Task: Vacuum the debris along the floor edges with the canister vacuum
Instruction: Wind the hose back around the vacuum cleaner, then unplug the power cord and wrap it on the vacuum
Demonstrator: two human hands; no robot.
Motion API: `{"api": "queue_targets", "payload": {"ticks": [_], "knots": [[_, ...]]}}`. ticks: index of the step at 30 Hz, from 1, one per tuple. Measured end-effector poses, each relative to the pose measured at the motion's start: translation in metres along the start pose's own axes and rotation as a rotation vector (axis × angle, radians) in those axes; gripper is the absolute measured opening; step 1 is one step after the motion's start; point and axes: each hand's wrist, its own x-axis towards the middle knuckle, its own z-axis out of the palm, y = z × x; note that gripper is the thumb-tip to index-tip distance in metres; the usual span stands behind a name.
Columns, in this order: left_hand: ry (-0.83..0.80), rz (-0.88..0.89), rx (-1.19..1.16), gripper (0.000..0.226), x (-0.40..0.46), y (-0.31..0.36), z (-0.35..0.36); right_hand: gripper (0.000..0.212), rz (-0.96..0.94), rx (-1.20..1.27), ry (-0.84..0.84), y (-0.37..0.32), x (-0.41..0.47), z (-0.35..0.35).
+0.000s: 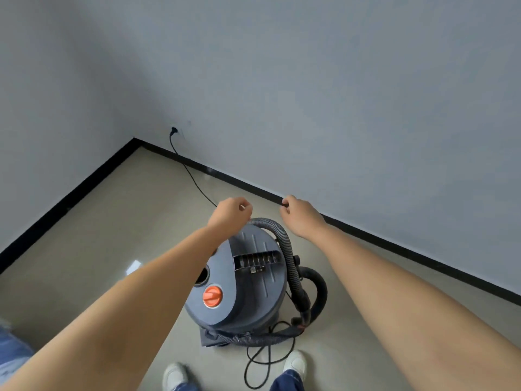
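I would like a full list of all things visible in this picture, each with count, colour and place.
canister vacuum: one, grey-blue, on the floor before the feet
dial: one, orange, on the vacuum's top
hose: one, dark grey, arched over the vacuum's right side
power cord: one, black, from wall socket to vacuum
baseboard: black, along both walls
floor: beige
shoes: two, white, bottom edge
hands: left and right, fingers curled, above the vacuum

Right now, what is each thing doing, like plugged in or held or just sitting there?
Power cord: plugged into the wall socket.
Canister vacuum: upright on the floor.
Hose: draped over the vacuum's top, unheld.
Left hand: fingers curled, holding nothing.
Right hand: fingers curled, holding nothing.
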Motion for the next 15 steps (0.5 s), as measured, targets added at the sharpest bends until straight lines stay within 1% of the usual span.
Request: {"api": "queue_targets", "payload": {"ticks": [3,5,11,15], "knots": [[0.064,0.024,0.052,0.026,-0.018,-0.033,-0.042,0.037,-0.086,-0.105,0.121,-0.046,-0.004,0.009],[0.078,0.027,0.076,0.027,-0.030,-0.066,-0.075,0.037,-0.123,-0.141,0.146,-0.083,-0.004,0.025],[0.142,-0.041,0.063,0.024,-0.056,-0.184,-0.191,0.039,-0.156,-0.108,0.108,-0.222,0.015,0.099],[0.168,-0.085,0.082,0.020,-0.064,-0.237,-0.258,0.036,-0.153,-0.132,0.064,-0.297,0.033,0.133]]}}
